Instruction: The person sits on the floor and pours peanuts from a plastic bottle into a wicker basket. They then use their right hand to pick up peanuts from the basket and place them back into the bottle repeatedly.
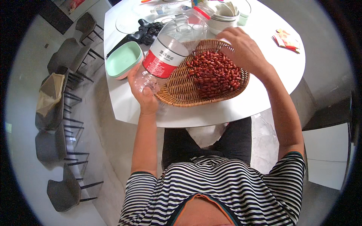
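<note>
My left hand [142, 94] is closed around the lower part of a large clear plastic bottle [175, 37] with a red and white label. The bottle tilts up and away to the right, its red top [201, 12] at the far end. Inside, it looks empty. Below and right of it stands an oval wicker basket [175, 92], holding a heap of small glossy reddish-brown dried fruits or beans [215, 75]. My right hand [243, 49] hovers over the basket's far right rim, fingers bent and apart; nothing shows in it, though its palm is hidden.
Left on the white table [147, 120] sit a pale green tray [124, 60] and a black object [145, 32]. Stacked bowls [224, 22] stand behind the basket. Red packets [286, 40] lie far right. Grey chairs [62, 188] line the left wall.
</note>
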### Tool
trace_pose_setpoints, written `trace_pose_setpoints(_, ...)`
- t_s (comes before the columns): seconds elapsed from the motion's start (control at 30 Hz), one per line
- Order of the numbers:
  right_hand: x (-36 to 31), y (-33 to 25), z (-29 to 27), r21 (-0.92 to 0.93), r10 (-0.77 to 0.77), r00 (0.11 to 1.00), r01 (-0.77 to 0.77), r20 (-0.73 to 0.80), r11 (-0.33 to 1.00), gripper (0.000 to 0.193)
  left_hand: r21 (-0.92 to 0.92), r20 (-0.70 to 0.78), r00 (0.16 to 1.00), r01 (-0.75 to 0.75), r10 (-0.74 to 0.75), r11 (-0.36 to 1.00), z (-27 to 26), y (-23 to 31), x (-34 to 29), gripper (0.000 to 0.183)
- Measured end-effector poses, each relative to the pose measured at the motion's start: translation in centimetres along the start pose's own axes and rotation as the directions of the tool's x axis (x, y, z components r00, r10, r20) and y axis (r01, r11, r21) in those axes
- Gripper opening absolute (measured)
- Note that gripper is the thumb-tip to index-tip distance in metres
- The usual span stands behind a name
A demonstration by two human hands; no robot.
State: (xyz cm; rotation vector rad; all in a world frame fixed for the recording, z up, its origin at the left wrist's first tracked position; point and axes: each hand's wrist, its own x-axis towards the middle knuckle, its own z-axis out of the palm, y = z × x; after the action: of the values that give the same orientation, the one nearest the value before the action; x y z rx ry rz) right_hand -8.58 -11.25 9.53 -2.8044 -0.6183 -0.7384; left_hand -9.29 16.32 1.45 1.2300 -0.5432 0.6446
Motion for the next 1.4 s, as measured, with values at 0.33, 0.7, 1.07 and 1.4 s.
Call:
trace_pose_setpoints(0.33,-2.1,1.1,1.9,-0.014,0.478,0.757,-0.528,0.447,0.849,0.03,0.009,0.03,0.99,0.139,-0.139,0.99,-2.0,-1.4,2.2,0.062)
trace_pose_setpoints(0.7,3.3,-0.4,-0.6,0.979,0.108,0.975,0.186,-0.194,0.079,0.063,0.057,0.282,0.886,0.368,-0.368,0.928,1.8,3.2,3.1,0.07)
trace_pose_setpoints(1.07,5.1,0.1,1.5,0.952,-0.115,0.977,0.203,-0.181,0.227,0.036,0.456,0.607,0.679,0.127,-0.412,0.881,4.0,2.5,7.3,0.089)
trace_pose_setpoints(1.4,1.8,-2.1,3.9,0.17,-0.28,0.851,0.227,0.445,0.959,0.02,0.141,0.959,0.147,0.489,-0.241,0.861,2.9,-0.3,9.4,0.09)
